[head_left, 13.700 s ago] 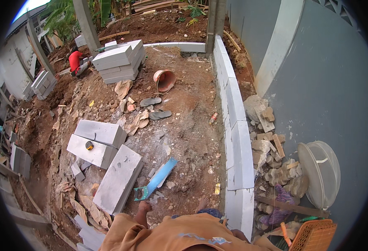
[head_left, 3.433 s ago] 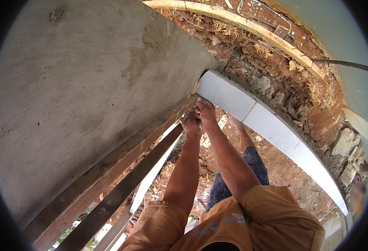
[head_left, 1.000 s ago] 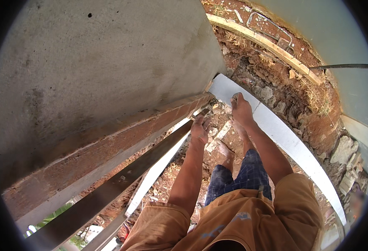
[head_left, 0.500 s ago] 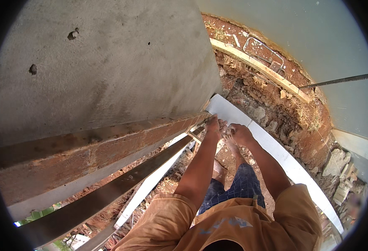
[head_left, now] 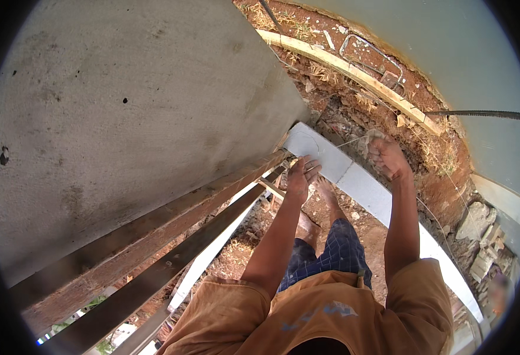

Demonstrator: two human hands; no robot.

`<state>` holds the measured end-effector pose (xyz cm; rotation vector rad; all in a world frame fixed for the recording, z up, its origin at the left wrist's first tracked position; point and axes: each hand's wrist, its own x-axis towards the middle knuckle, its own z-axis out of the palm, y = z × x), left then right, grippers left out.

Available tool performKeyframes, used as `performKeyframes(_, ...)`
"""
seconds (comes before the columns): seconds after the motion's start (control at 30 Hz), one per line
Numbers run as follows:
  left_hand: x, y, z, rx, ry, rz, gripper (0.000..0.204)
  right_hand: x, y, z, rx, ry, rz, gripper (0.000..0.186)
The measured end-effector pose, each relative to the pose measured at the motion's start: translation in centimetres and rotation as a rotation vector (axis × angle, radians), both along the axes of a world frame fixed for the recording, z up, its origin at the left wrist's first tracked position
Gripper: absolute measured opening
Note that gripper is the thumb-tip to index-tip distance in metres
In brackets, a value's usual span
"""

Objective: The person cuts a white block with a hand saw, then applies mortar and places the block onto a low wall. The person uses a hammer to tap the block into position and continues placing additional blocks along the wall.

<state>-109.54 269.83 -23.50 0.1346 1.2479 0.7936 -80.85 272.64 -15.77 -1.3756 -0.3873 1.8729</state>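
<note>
My right hand (head_left: 388,157) is raised past the far side of the low white block wall (head_left: 363,189), fingers curled round a thin string (head_left: 350,142). The string runs from the hand toward the block top near the concrete face, where a faint loop shows. A pale bunch, perhaps more string, blurs at its fingertips. My left hand (head_left: 302,174) hovers by the near edge of the wall with its fingers stretched and apart. Nothing shows in it. Beside it is the end of a brown beam (head_left: 212,192).
A large grey concrete surface (head_left: 141,118) fills the left. Under it slant brown beams, a darker one (head_left: 171,263) nearest. Beyond the wall lie a rough earth trench, a long timber (head_left: 354,74), a bent metal rod (head_left: 360,38) and broken rubble (head_left: 479,236).
My hands were together over the wall's near edge and are now apart. The right moved away and to the right with the string; the left stayed near the wall, its fingers now spread.
</note>
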Motion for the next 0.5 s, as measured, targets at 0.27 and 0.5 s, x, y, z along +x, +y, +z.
performKeyframes(0.27, 4.9, 4.2, 7.3, 0.181, -0.207, -0.107, 0.042, 0.9, -7.9, 5.8, 0.003, -0.073, 0.456, 0.019)
performKeyframes(0.5, 4.5, -3.6, 15.6, 0.891, 0.167, -1.057, 0.053, -3.7, -8.5, 14.6, 0.306, -0.251, 0.88, 0.029)
